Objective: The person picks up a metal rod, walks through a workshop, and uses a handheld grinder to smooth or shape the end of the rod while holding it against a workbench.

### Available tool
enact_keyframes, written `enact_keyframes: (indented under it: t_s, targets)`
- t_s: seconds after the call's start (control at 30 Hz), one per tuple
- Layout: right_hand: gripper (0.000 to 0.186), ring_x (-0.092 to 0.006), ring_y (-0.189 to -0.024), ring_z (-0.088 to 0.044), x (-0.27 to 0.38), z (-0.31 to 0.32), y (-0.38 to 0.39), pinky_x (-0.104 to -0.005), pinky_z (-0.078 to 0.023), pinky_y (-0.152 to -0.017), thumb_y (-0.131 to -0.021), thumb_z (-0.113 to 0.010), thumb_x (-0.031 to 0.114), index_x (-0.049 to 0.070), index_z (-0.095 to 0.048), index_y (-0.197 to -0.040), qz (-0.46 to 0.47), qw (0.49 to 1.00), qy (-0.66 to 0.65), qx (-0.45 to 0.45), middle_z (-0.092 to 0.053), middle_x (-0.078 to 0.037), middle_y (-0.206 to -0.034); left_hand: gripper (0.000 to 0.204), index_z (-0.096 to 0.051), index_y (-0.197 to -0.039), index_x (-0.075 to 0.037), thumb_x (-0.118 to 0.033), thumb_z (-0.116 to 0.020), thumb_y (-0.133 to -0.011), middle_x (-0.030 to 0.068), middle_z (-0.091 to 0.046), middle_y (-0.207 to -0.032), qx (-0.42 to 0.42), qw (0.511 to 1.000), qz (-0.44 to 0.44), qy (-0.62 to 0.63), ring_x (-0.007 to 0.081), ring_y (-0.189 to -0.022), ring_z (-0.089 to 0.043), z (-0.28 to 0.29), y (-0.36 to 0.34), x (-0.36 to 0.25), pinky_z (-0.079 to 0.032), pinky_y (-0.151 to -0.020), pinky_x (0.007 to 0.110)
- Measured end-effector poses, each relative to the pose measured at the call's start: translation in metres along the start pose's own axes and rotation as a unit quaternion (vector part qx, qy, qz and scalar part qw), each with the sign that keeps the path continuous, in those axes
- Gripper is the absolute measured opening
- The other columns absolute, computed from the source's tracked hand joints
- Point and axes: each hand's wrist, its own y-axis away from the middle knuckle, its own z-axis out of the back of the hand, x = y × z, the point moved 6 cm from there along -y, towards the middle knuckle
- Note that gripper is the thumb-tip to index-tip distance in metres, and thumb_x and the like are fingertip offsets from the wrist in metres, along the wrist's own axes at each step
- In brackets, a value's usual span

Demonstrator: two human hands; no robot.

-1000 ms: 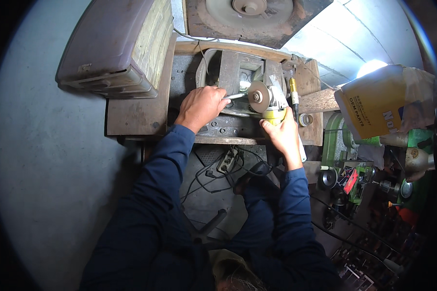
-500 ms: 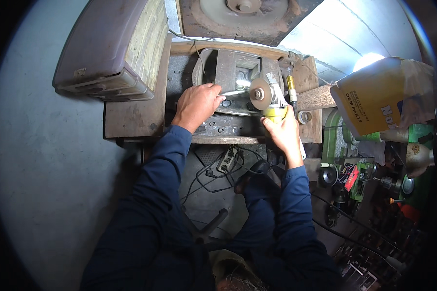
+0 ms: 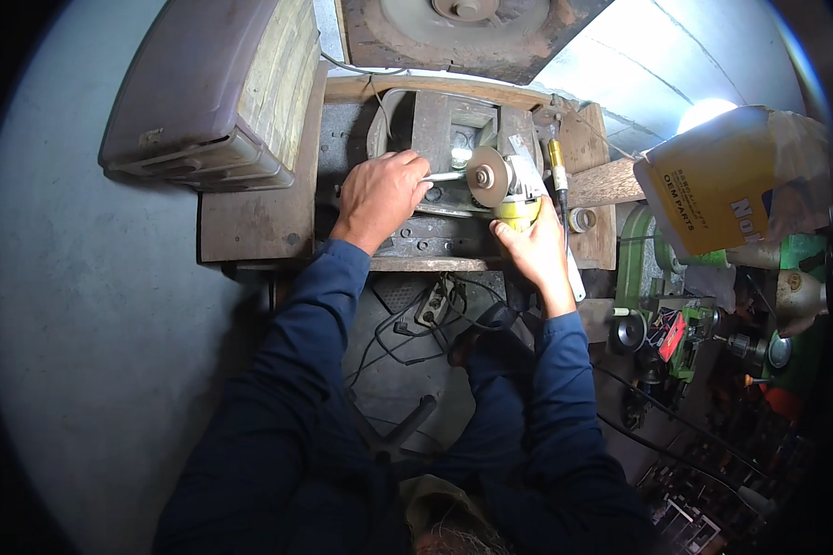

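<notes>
Yellow plastic, w/ a brownish disc [image 3: 498,178] at its far end: that's the grinder [image 3: 519,214], in the person's R hand [image 3: 536,250]. Grip there is closed round the body, thumb on the near L side, other fingers mostly hidden behind. Disc sits ahead of that hand & a bit to its L, its flat side w/ the hub turned up toward the viewer.

Thin pale metal rod [image 3: 447,176] is in the L hand [image 3: 379,199], pinched btwn thumb & bent fingers, knuckles up; exact finger placement can't be told from here. Rod pokes out on the hand's R side, long axis approx. crosswise, L to R, tip pointing at the disc's L edge. So the key relation: rod btwn L hand & disc, its free end right at the rim; touching or just short, can't tell. L hand is the nearer one to the rod, R hand well off to the other side of the disc. Can't tell if the disc is spinning.

Both are over the wooden bench [image 3: 259,227]. Dark block [image 3: 431,129] stands just beyond the rod; yellow-&-black stick tool [image 3: 556,155] is to the R of the grinder, small round tin or roll [image 3: 582,220] near the R hand.
</notes>
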Motion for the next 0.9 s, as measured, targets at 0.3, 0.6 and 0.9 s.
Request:
enact_keyframes:
  t_s: [0.3,0.6,0.9]
  targets:
    - [0.061,-0.0402,-0.104,-0.072,-0.0024,-0.0054,-0.0009,-0.0449,-0.055,-0.091,-0.079,-0.082,0.028,-0.003,-0.051,-0.121,-0.02,0.999,0.016,0.021,-0.072,-0.026,-0.108,0.014,-0.069,-0.09,-0.007,-0.02,-0.076,-0.087,0.0077,-0.068,-0.088,0.002,1.0,0.007,0.015,0.0313,-0.082,-0.068,-0.0048,0.002,-0.0024,-0.055,-0.073,0.043]
    - [0.061,-0.0412,-0.104,-0.071,0.0021,-0.0041,-0.0002,-0.0453,-0.055,-0.091,-0.079,-0.083,0.027,-0.003,-0.051,-0.12,-0.024,0.999,0.031,0.017,-0.072,-0.027,-0.108,0.014,-0.069,-0.09,-0.007,-0.019,-0.076,-0.087,0.008,-0.068,-0.088,-0.001,1.0,0.005,0.016,0.032,-0.081,-0.068,-0.0026,0.0016,-0.003,-0.055,-0.072,0.044]
    - [0.06,-0.0407,-0.102,-0.072,0.0011,-0.0046,-0.0006,-0.045,-0.056,-0.089,-0.079,-0.082,0.028,-0.003,-0.051,-0.12,-0.017,0.999,0.029,0.016,-0.073,-0.027,-0.107,0.015,-0.069,-0.089,-0.006,-0.018,-0.077,-0.086,0.0082,-0.069,-0.089,-0.003,1.0,0.006,0.024,0.0324,-0.081,-0.069,-0.0015,0.0016,-0.0025,-0.056,-0.071,0.044]
